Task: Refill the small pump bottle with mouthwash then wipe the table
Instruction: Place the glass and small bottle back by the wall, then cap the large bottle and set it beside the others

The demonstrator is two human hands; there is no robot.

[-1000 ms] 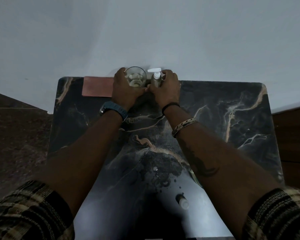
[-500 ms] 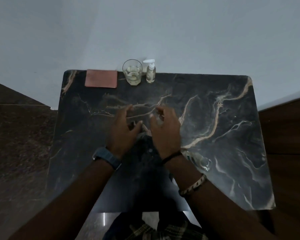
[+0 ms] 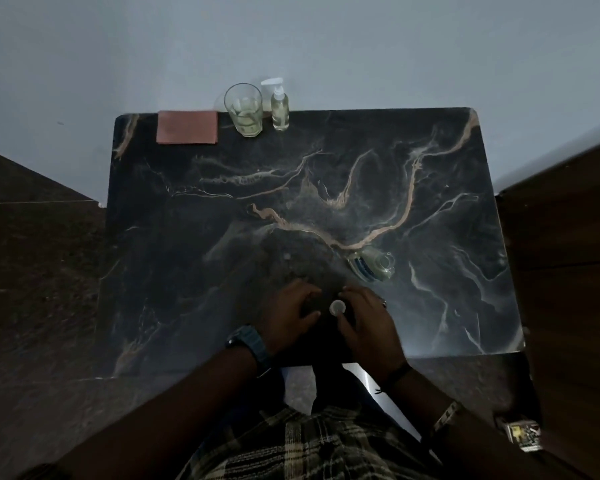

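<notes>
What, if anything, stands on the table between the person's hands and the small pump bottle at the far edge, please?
Nothing visible does: bare table lies between both hands, left hand and right hand, and the pump bottle. The glass stands beside it.

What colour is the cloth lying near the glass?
The cloth is dull pink, seen in the head view.

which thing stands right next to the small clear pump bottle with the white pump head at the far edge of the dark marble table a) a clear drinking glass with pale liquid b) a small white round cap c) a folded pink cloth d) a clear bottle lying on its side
a: the clear drinking glass stands immediately left of the small pump bottle; the pink cloth lies beyond the glass.
</notes>
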